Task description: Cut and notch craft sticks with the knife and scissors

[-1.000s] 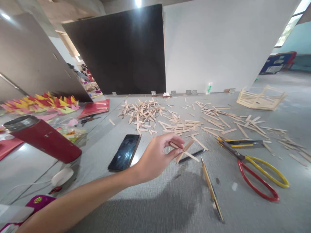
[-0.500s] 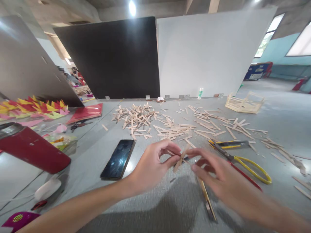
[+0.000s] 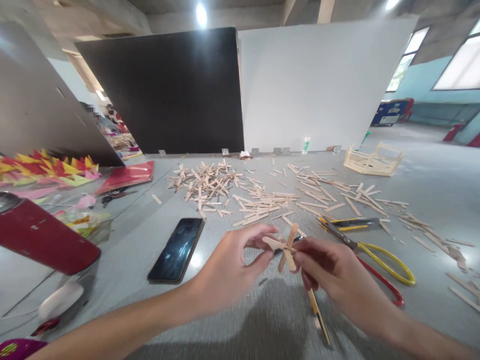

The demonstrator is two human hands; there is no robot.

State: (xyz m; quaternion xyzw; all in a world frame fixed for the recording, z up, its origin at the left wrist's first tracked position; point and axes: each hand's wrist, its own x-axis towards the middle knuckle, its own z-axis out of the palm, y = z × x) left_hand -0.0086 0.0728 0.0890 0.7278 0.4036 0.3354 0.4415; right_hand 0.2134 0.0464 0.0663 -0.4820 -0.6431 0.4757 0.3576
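Observation:
My left hand and my right hand meet above the grey table, both pinching a small cross of crossed wooden sticks. The left thumb and fingers grip its left arm, the right fingers its right side. Beneath my right hand a long wooden stick lies on the table, partly hidden. A large scatter of loose wooden sticks covers the table beyond my hands.
A black phone lies left of my hands. Red-and-yellow-handled scissors and a yellow utility knife lie to the right. A red flask stands far left, coloured paper behind it. A stick frame sits far right.
My right hand came into view and took hold of the stick cross beside my left hand. The cross has risen slightly and turned.

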